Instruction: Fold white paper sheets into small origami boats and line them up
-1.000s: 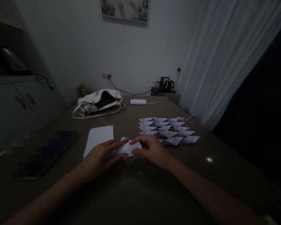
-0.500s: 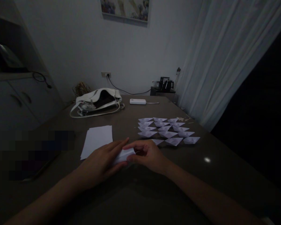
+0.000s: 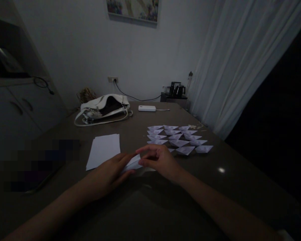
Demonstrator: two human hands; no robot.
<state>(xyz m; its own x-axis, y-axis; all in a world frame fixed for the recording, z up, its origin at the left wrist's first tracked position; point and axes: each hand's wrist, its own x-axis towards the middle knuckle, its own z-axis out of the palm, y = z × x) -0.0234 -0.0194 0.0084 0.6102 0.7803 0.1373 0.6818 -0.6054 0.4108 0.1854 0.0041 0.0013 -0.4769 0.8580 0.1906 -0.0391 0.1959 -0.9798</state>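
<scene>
A small folded white paper is held between my two hands above the dark table. My left hand wraps its left part, with the thumb on the near side and the fingers on the far side. At the paper's right end, the thumb and fingers of my right hand close on the edge. Behind my left hand lies a stack of white paper sheets. Several folded paper boats stand in rows beyond my right hand, which hides part of the nearest row.
A white handbag lies at the back left of the table. Near the far edge is a white power bank with a short cable. A blurred dark object sits at the left. Curtains hang on the right.
My right fingers have shifted on the paper's right end, lifting slightly, and the paper there now shows a slanted, pointed edge. My left hand keeps its hold.
</scene>
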